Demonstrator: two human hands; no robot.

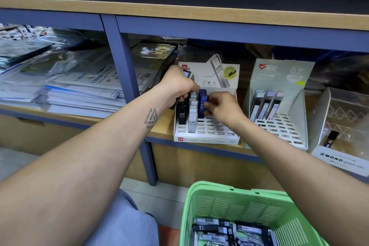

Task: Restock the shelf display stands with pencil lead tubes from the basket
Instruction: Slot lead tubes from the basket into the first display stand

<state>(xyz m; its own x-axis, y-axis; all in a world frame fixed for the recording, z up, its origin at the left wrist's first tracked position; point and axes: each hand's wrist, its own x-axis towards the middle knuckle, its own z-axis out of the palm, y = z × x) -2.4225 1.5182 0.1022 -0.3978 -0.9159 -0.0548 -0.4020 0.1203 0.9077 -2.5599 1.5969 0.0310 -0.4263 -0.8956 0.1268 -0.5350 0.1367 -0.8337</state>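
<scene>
R hand (223, 107) pinches a dark blue lead tube (203, 106) w/ thumb and fingertips, tube upright in the blue row of the white HB 0.5 display stand (205, 139), approx. mid-stand. L hand (178, 86) curled round a few dark tubes (180, 100), held over the stand's back-left corner; one tube end (187, 74) sticks up above the knuckles. L forearm has a triangle tattoo (151, 117) nr the wrist. In the stand: black tubes (182, 115) along the left edge, a row of clear/grey tubes (192, 118) just beside them, then the blue row; front and right-hand slots show bare. Stand sits at the front edge of the wooden shelf (161, 126), just R of the blue upright post (127, 78). Next stand to the R, pale green 0.7 one (279, 78), holds three rows of pastel tubes (265, 104) at its back-left. Further R, a clear MONO stand (339, 154) w/ one dark tube (331, 138) inside. L bay of the shelf: stacks of plastic-wrapped paper goods (65, 90). Below, nr the bottom edge of view, the green basket (229, 203) w/ loose lead tubes (225, 229) piled in it, black and grey mixed.
</scene>
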